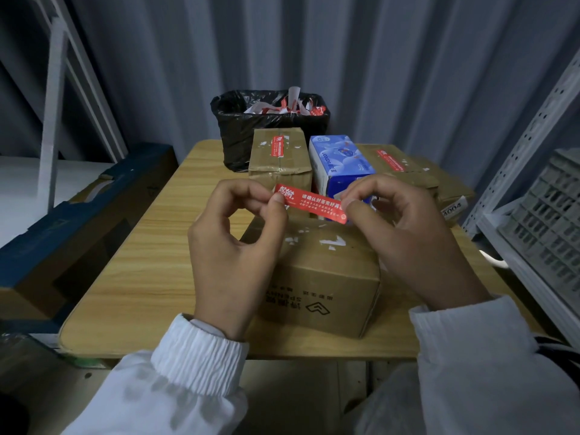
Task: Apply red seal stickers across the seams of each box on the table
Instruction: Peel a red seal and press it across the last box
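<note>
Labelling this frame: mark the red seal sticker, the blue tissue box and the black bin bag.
red seal sticker (310, 204), head view, printed middle.
blue tissue box (340, 155), head view, top face.
black bin bag (235, 136), head view, front wall.

Counting up: three brown cardboard boxes (317, 277) (279, 161) (408, 171), maybe a fourth at far right; one blue box (342, 161); three red seal stickers (310, 204) (277, 146) (390, 160); one bin (251, 133); two hands (232, 246) (408, 240).
</note>
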